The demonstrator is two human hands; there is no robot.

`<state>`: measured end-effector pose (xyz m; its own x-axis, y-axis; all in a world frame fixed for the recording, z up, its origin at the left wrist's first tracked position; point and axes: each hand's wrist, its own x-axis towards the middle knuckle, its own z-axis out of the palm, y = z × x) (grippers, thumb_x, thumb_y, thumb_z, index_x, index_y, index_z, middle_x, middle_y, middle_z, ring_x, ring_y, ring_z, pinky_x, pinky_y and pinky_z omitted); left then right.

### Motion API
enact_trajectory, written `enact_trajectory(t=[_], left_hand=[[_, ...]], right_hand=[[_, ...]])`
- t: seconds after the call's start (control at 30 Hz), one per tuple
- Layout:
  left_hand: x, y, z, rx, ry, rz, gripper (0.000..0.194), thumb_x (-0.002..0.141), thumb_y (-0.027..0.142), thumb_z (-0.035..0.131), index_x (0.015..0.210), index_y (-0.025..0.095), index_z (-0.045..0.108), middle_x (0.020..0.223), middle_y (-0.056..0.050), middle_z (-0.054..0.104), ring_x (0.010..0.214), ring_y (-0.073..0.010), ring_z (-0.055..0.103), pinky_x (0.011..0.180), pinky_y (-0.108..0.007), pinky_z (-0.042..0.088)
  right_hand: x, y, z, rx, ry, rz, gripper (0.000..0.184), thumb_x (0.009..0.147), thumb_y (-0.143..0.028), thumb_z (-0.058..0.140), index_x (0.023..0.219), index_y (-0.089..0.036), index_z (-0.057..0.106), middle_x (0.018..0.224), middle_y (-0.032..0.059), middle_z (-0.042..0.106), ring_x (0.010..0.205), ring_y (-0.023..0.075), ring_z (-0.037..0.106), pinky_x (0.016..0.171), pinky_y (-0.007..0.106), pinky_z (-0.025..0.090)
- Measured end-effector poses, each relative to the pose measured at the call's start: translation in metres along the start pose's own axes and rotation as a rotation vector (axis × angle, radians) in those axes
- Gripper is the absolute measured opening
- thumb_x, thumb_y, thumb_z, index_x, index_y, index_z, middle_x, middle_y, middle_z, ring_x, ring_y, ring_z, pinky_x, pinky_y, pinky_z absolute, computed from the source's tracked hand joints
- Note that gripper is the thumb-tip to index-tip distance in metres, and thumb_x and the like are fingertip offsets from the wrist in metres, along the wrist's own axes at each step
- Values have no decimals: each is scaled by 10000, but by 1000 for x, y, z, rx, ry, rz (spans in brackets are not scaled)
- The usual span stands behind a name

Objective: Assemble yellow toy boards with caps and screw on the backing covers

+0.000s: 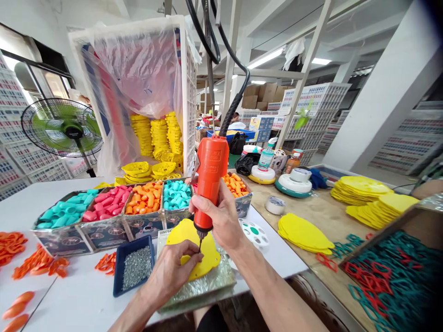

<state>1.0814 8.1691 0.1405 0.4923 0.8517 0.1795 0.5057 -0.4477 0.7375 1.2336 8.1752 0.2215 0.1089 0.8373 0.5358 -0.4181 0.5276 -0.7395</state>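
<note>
My right hand (223, 219) is wrapped around an orange electric screwdriver (210, 173), held upright with its bit pointing down. The bit meets a yellow plastic piece (209, 258) with a scalloped edge. At the bit's tip, my left hand (176, 263) has thumb and fingers pinched together over that piece; whatever they hold is hidden. Beneath the yellow piece lies a plastic-wrapped block (207, 288). A dark blue tray (119, 267) of small metal screws (136, 265) sits left of the block, close to my left forearm.
Boxes hold turquoise parts (65, 210), pink parts (109, 200) and orange parts (143, 198). Stacked yellow sheets (304, 233) lie rightward, near a carton of green and red pieces (398, 272). A crate (188, 101) with yellow stacks stands behind; a black cable (238, 92) hangs above.
</note>
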Motion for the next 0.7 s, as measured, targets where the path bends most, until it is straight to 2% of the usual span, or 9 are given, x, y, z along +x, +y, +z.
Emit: enact_trajectory(t=[0.37,0.57,0.7], left_hand=[[-1,4,-2,83,3,14,99,871,246,649,829,238,739,794,43,816,755,-177,755,704,-248,473],[-2,5,-1,69,17,-2,100,854,228,662,792,235,740,777,46,811,720,-165,741,686,-248,463],[-3,1,-1,110,30,34,88,845,228,679,790,236,746,790,49,811,718,-164,734,679,-250,450]], right_hand=[[-2,3,-2,-14,-33,0,316,821,-263,764,1085,-248,592,997,-9,640,643,104,606,622,269,516],[-4,3,-3,0,-73,17,325,820,-259,763,1091,-259,583,883,-33,612,632,114,607,601,269,503],[-4,3,-2,3,-85,22,333,812,-266,767,1089,-257,583,911,-23,627,620,107,598,596,267,502]])
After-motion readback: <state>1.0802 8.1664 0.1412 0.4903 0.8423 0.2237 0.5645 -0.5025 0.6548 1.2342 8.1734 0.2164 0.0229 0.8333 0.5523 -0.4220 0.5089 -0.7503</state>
